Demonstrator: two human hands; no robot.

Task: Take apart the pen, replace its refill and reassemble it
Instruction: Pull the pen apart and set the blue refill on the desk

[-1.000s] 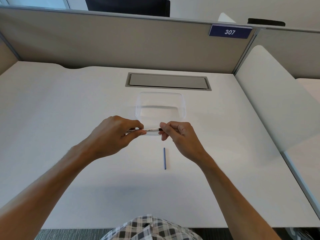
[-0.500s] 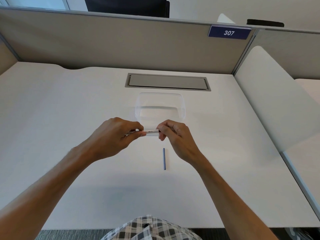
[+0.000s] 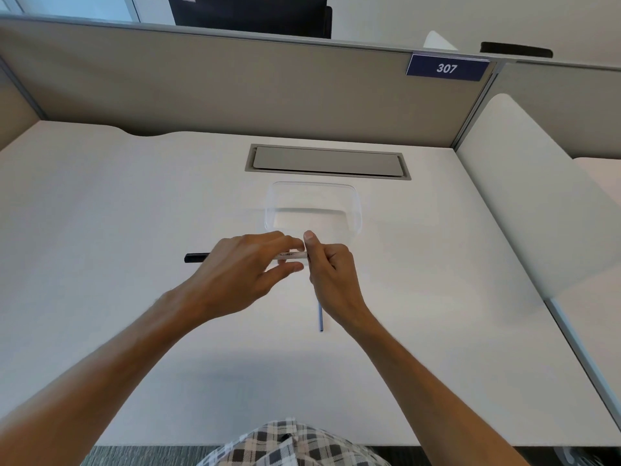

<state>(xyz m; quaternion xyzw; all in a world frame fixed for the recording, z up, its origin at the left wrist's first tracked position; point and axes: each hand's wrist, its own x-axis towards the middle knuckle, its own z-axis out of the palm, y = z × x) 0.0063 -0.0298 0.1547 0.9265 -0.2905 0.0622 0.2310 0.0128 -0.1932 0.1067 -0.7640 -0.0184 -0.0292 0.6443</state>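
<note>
I hold a pen level above the white desk, its clear barrel between both hands. Its black end sticks out to the left past my left hand, whose fingers and thumb pinch the barrel. My right hand grips the barrel's right end with curled fingers, thumb pointing up. A thin blue refill lies on the desk below my right wrist, pointing toward me, partly hidden by the wrist.
A clear plastic tray stands just beyond my hands. A grey cable hatch is set in the desk behind it. Beige partition walls close the back and sides; a white divider slopes on the right.
My hands have closed together on the pen. The pen has slid left, so its black end now juts out past my left hand. The refill has not moved.
</note>
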